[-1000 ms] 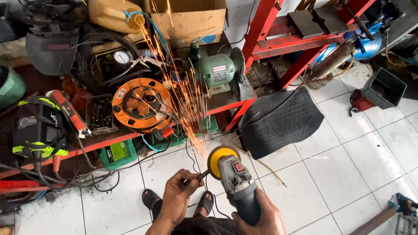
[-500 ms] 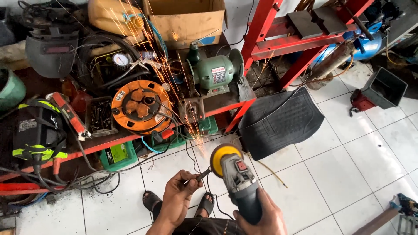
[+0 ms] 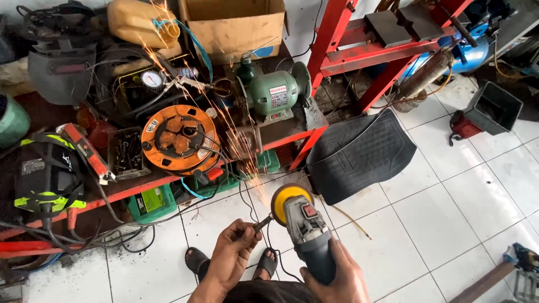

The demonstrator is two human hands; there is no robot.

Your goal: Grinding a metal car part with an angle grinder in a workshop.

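The right hand [image 3: 337,278] is wrapped tight around the body of a grey angle grinder [image 3: 306,227], whose yellow-guarded disc [image 3: 287,197] points away from the person. The left hand [image 3: 236,249] is closed in a pinch on a small metal piece [image 3: 263,223], holding its tip against the edge of the disc. Sparks [image 3: 224,129] stream up and to the left from that contact, over the low red-framed shelf [image 3: 168,182]. Both hands are above the white tiled floor [image 3: 438,213], with the person's sandalled feet [image 3: 197,259] just below them.

On the shelf, a small open tray [image 3: 128,151] holds a heap of dark bolts and screws. To its right lies an orange cable reel [image 3: 178,138] with black cord wound in it, and beyond that stands a green bench grinder [image 3: 275,92]. Behind it sits an open cardboard box [image 3: 236,28]; what it holds cannot be seen. A yellow plastic jerrycan [image 3: 140,22] lies beside the box. Under the shelf edge stands a green box [image 3: 150,202], near a tangle of black cables [image 3: 90,238]. A black rubber mat [image 3: 359,151] leans against the shelf's right end. Further right, an open dark bin [image 3: 494,106] rests on the floor; its inside is too dark to read.
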